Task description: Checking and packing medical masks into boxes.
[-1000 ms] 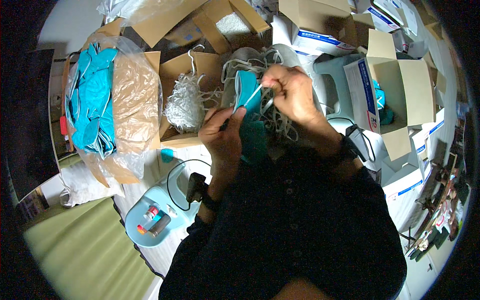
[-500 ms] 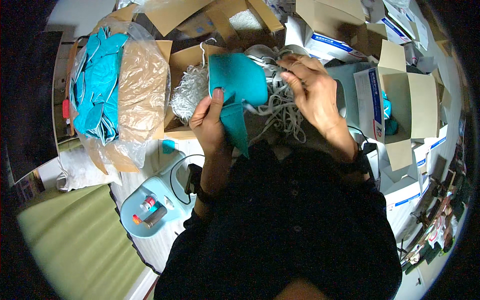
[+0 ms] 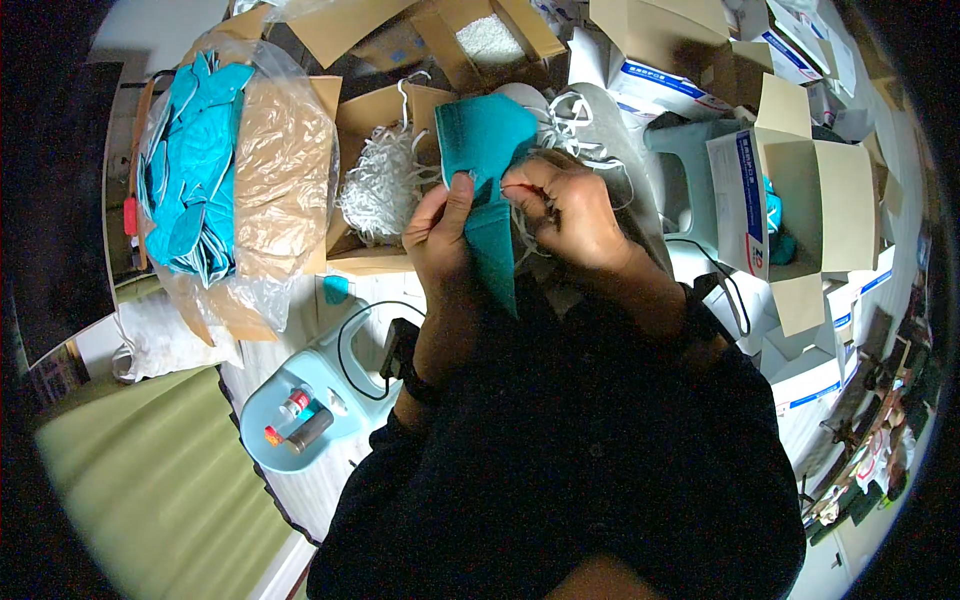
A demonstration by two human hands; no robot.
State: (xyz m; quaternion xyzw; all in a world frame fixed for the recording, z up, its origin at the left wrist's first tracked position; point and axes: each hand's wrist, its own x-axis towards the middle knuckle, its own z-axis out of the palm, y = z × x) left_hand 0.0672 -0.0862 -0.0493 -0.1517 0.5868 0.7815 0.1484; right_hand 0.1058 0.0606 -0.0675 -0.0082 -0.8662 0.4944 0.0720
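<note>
A teal folded face mask is pinched between the thumb and fingers of my left hand, its pointed lower part hanging down toward my dark top. My right hand is closed at the mask's right edge, fingertips pinched together. A white elastic strap shows just below those fingertips; the spot where they grip is partly hidden. More white straps lie in loops behind my right hand, over a grey surface. Left of the mask, a cardboard box holds a tangled heap of white cords.
At left, a plastic-lined box holds stacked teal masks. A pale blue stool carries bottles at lower left. Another stool and an open white box with teal items stand right. More cartons line the back.
My right hand has come down and left from the strap bundle to the mask's edge, its fingers closing. My left hand and the mask have shifted slightly right.
</note>
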